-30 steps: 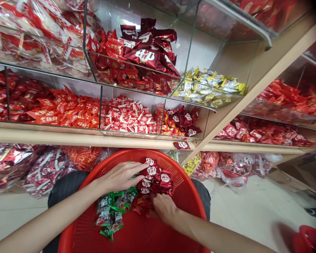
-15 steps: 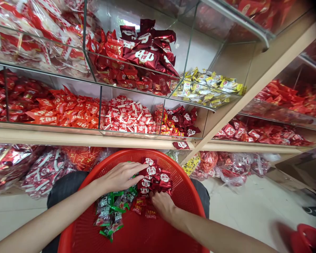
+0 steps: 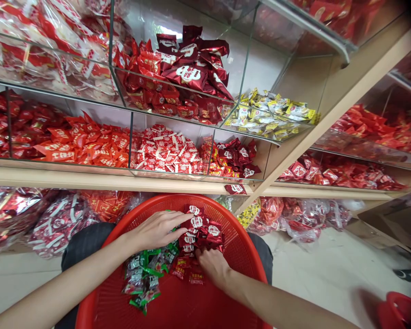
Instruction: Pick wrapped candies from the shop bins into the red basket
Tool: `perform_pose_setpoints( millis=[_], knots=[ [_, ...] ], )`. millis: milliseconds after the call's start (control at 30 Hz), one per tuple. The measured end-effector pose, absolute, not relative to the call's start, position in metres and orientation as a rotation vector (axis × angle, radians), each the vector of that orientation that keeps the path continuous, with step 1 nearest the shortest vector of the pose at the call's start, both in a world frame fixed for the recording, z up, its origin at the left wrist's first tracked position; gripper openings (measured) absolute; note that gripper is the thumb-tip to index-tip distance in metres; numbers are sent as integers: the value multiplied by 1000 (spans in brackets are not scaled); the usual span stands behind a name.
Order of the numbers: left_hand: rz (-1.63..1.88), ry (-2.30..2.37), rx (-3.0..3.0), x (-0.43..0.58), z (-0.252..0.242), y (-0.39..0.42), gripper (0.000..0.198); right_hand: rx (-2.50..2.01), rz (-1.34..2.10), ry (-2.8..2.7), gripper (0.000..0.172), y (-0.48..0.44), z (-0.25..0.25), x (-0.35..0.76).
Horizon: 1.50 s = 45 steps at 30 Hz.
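Observation:
A red plastic basket stands between my knees with wrapped candies in it. My left hand lies over the candies, fingers stretched out and open, their tips touching a pile of dark red wrapped candies. Beneath its palm and wrist spread green-and-clear wrapped candies. At the lower right of the dark red pile is my right hand, its fingers curled closed; whatever they hold is hidden. Smaller red candies with yellow print lie just left of that hand.
Glass-fronted shelf bins hold red candies, dark red packets and yellow-white candies. One dark red packet rests on the wooden ledge. Clear bags of candy sit below. Another red container stands on the floor at right.

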State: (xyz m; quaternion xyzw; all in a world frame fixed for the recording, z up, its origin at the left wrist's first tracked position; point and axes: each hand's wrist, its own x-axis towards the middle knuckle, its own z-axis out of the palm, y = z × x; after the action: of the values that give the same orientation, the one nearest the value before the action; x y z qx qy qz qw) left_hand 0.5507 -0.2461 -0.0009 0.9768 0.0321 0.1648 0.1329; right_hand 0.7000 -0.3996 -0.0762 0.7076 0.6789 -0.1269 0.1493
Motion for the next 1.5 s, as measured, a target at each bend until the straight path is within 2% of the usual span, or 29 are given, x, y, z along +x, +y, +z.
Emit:
perform_pose_setpoints(
  millis=[67, 200, 533, 833, 1033, 1100, 1233, 1333, 1433, 1500],
  knots=[
    [487, 94, 2833, 551, -1, -246, 41, 2029, -349, 1939, 21, -401, -73, 697],
    [493, 99, 2839, 551, -1, -245, 41, 2037, -350, 1928, 34, -402, -64, 696],
    [456, 117, 2853, 551, -3, -245, 41, 2234, -692, 1798, 42, -401, -61, 712],
    [484, 96, 2861, 551, -1, -245, 40, 2190, -662, 1826, 34, -403, -65, 708],
    [485, 102, 2868, 551, -4, -243, 40, 2135, -613, 1853, 52, -407, -50, 703],
    [485, 91, 2859, 552, -4, -243, 40, 2046, -587, 1879, 43, -410, -49, 700],
    [524, 88, 2842, 552, -4, -243, 40, 1875, -522, 1898, 15, -414, -57, 692],
    [587, 85, 2828, 551, -4, -242, 40, 1848, -491, 1916, 19, -412, -55, 688],
    [672, 167, 2827, 551, -5, -237, 38, 1851, -488, 1934, 17, -404, -32, 687],
    [735, 276, 2823, 551, -7, -233, 36, 1893, -487, 1974, 30, -396, -5, 692]
  ],
)
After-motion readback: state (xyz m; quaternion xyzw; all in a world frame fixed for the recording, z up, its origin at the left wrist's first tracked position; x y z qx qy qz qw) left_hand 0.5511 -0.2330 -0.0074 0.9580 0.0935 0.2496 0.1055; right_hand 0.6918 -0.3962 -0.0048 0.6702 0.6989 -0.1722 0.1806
